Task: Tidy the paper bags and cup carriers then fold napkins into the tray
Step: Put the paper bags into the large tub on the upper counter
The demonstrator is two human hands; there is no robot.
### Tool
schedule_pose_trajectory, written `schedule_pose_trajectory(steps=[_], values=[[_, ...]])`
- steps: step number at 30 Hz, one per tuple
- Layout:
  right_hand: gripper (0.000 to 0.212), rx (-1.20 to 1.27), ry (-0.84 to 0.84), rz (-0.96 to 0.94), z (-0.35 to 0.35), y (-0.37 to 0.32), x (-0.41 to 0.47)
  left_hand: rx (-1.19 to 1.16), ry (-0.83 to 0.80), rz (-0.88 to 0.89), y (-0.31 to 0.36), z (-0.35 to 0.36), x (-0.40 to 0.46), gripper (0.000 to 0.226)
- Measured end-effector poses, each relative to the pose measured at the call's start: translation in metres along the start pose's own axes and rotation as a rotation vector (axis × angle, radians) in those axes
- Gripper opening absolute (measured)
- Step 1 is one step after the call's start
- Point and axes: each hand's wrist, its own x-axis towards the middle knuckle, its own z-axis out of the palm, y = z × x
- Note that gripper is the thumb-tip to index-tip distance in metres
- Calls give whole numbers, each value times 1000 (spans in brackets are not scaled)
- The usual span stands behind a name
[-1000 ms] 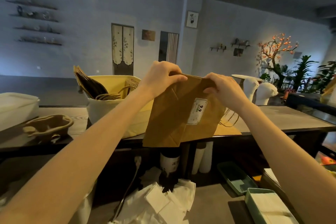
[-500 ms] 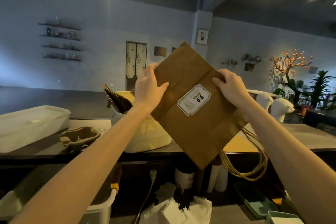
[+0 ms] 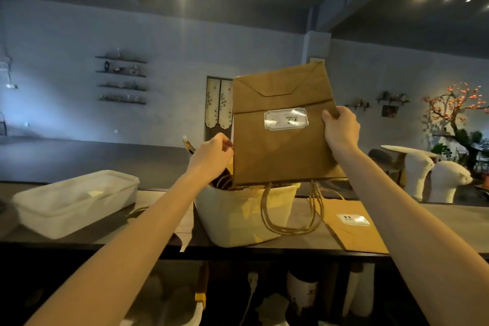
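The right hand (image 3: 341, 131) pinches the flat kraft paper bag (image 3: 283, 145) upside down, handles dangling below its fingers. The left hand (image 3: 211, 159) pinches its opposite edge, steadying it, likely for dropping into the cream basket (image 3: 238, 217).

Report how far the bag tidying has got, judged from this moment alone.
Done: several folded bags stand in the cream basket. In hand: the right hand grips a flat paper bag upside down over the basket, handles dangling; the left hand is at its left edge. Left: another bag lies on the counter. No cup carriers or folded napkins can be made out.
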Motion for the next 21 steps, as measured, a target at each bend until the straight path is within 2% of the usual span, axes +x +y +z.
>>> schedule_pose_trajectory(steps=[4,7,9,12,16,19,21], values=[[33,18,9,49,19,-10,13,187,-151,29,-16,2,4,26],[35,16,-14,89,28,-11,23,320,-198,84,-22,2,4,31],[37,9,-39,113,31,-7,27,293,-257,111,-24,0,4,31],[39,-31,-57,144,32,4,27,207,-456,79,-23,-2,7,29],[35,-40,-68,182,31,20,22,207,-686,79,-18,-2,13,26],[34,-22,-42,214,29,26,21,163,-737,79,-18,-2,16,17],[35,-7,-2,231,28,26,21,152,-733,80,-19,0,17,27]])
